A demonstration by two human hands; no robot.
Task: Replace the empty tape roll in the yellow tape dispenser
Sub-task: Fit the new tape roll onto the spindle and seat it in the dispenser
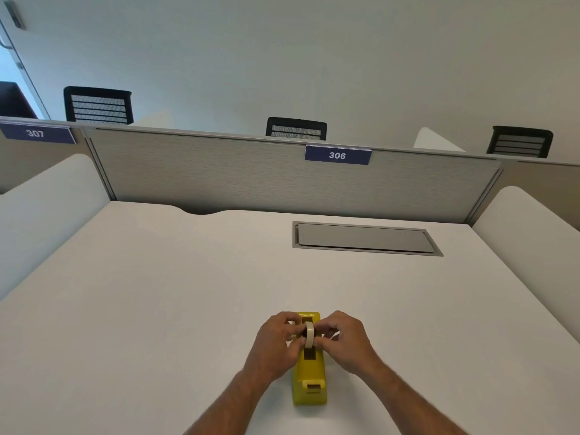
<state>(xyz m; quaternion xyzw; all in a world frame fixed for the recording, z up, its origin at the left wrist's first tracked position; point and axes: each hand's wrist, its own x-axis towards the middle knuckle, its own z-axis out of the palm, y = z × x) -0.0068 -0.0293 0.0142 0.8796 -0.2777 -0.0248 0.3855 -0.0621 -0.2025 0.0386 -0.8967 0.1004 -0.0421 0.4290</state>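
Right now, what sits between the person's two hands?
In the head view, a cream tape roll sits between the left hand and right hand, over the yellow dispenser.

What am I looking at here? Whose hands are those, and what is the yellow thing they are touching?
The camera sits on a person's head, so you look down just as they do. Those are their own bare hands. The left hand and the right hand both pinch a thin pale tape roll with their fingers, one from each side. The roll stands on edge in the slot of a yellow tape dispenser, which rests on a white desk. Farther back, a grey flap is set into the desk. Behind it is a grey divider wall with a sign reading 306.
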